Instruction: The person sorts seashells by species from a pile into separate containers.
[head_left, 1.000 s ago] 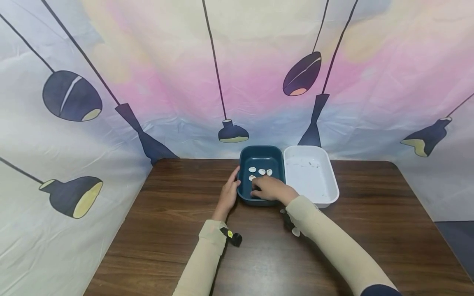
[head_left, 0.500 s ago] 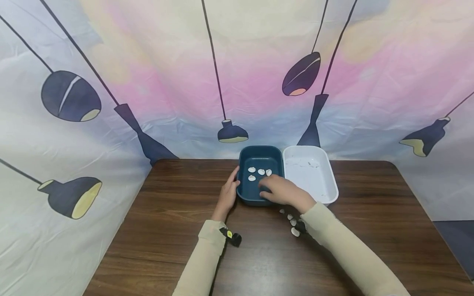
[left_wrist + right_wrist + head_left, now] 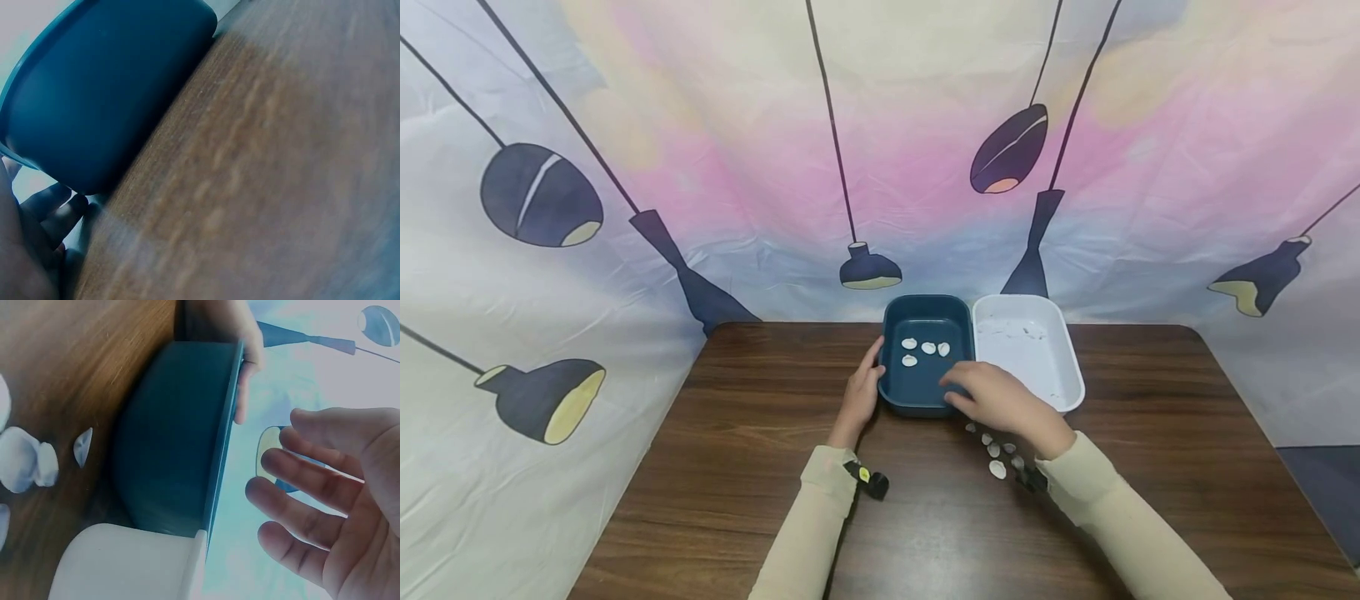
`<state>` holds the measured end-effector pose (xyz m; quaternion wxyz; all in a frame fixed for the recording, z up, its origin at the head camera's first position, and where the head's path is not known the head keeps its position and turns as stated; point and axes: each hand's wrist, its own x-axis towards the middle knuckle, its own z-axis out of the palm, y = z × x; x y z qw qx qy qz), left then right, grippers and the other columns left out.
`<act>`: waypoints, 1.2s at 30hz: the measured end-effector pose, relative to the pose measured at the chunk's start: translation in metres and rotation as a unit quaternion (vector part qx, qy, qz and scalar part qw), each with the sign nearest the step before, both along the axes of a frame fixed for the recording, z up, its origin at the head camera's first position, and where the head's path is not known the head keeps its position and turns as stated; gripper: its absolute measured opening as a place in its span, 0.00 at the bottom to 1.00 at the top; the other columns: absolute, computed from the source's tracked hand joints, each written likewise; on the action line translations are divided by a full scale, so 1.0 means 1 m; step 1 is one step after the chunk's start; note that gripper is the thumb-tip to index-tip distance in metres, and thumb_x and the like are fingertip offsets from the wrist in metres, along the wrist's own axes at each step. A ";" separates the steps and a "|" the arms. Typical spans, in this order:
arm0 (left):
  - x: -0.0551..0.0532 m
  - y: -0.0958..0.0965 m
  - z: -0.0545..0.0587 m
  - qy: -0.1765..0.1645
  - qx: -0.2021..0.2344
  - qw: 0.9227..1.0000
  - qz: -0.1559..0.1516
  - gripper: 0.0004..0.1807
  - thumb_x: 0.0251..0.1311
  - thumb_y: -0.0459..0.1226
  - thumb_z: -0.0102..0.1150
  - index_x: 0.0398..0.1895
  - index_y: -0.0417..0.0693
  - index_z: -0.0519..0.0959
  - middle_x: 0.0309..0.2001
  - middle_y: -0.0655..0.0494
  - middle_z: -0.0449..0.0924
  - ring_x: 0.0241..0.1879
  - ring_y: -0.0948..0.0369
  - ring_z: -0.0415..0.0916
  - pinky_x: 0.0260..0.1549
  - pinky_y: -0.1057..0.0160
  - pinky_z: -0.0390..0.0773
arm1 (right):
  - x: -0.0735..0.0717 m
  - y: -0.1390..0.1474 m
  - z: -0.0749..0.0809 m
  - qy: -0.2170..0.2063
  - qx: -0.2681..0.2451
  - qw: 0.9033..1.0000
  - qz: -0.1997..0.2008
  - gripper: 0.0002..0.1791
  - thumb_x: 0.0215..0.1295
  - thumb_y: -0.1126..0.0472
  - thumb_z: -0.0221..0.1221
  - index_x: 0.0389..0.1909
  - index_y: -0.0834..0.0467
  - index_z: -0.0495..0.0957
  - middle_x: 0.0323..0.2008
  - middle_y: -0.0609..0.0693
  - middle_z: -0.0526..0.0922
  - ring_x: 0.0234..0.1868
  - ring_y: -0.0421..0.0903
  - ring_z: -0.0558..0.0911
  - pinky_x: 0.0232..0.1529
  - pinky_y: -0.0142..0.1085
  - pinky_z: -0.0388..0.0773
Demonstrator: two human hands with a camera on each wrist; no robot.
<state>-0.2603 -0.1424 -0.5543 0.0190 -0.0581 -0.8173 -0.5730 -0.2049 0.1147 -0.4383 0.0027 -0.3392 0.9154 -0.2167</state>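
Observation:
A dark teal tub [image 3: 925, 310] stands at the back of the table with several small white seashells [image 3: 928, 348] spread on its floor. My left hand [image 3: 859, 393] holds the tub's left side; in the left wrist view its bent fingers [image 3: 65, 215] touch the lower wall. Over the tub's right front corner hovers my right hand [image 3: 1000, 400], fingers apart and slightly bent. The right wrist view shows nothing in that hand [image 3: 331, 494]. More white seashells [image 3: 997, 469] lie on the table beneath the right forearm; some appear close up in the right wrist view.
Right against the teal tub stands a white tub [image 3: 1037, 354] with a few dark specks inside. The brown wooden table [image 3: 760, 433] ends at a printed cloth backdrop [image 3: 760, 167]. Small wrist cameras [image 3: 876, 485] sit on both forearms.
My right hand has moved right and back from the middle of the teal tub to its front corner. More shells in the tub and on the table are uncovered. The left hand stays put.

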 end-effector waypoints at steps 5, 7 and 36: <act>0.000 0.000 0.002 -0.003 -0.002 1.000 0.001 0.33 0.77 0.43 0.38 0.84 0.66 0.61 0.82 0.57 0.58 0.81 0.50 0.54 0.75 0.38 0.56 | 0.013 0.006 -0.002 0.006 -0.013 1.000 -0.007 0.11 0.72 0.64 0.65 0.50 0.62 0.88 0.45 0.52 0.88 0.46 0.49 0.87 0.49 0.48 0.83; 0.000 0.000 0.002 -0.004 -0.002 1.000 0.003 0.33 0.77 0.43 0.38 0.84 0.66 0.61 0.82 0.57 0.59 0.81 0.50 0.54 0.75 0.38 0.57 | 0.017 0.007 -0.005 0.009 -0.014 1.000 -0.008 0.10 0.71 0.64 0.65 0.49 0.61 0.88 0.43 0.51 0.88 0.44 0.48 0.86 0.47 0.47 0.83; 0.000 0.001 0.001 -0.008 0.009 1.000 0.003 0.33 0.77 0.43 0.38 0.84 0.66 0.61 0.82 0.55 0.58 0.81 0.49 0.54 0.75 0.38 0.56 | 0.074 0.043 -0.044 -0.100 0.013 0.994 -0.036 0.09 0.62 0.72 0.65 0.41 0.60 0.87 0.26 0.40 0.78 0.26 0.37 0.71 0.28 0.36 0.72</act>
